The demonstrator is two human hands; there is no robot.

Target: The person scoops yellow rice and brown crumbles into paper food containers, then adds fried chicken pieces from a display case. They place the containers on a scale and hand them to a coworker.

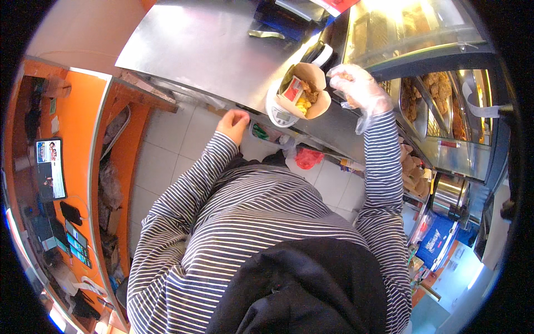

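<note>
An open cardboard food box (pixel 319 75) stands on a round white kitchen scale (pixel 273 111) at the counter's front edge. Inside it lie brown fried pieces (pixel 312 96), some yellow food (pixel 303 106) and a small red-and-white packet (pixel 292 89). Just right of the box is my right hand (pixel 359 89), in a clear plastic glove, its fingers curled around a brownish-orange piece of fried food that they mostly hide. My bare left hand (pixel 234 124) hovers left of the scale, before the counter edge, fingers curled together with nothing visible in them.
A steel counter (pixel 206 50) stretches ahead. To the right, a glass-fronted warming case (pixel 461 150) holds trays of fried chicken (pixel 438 92). Orange shelving (pixel 78 145) stands at the left. Below the counter are a red plastic bag (pixel 308 158) and paper bags (pixel 413 172).
</note>
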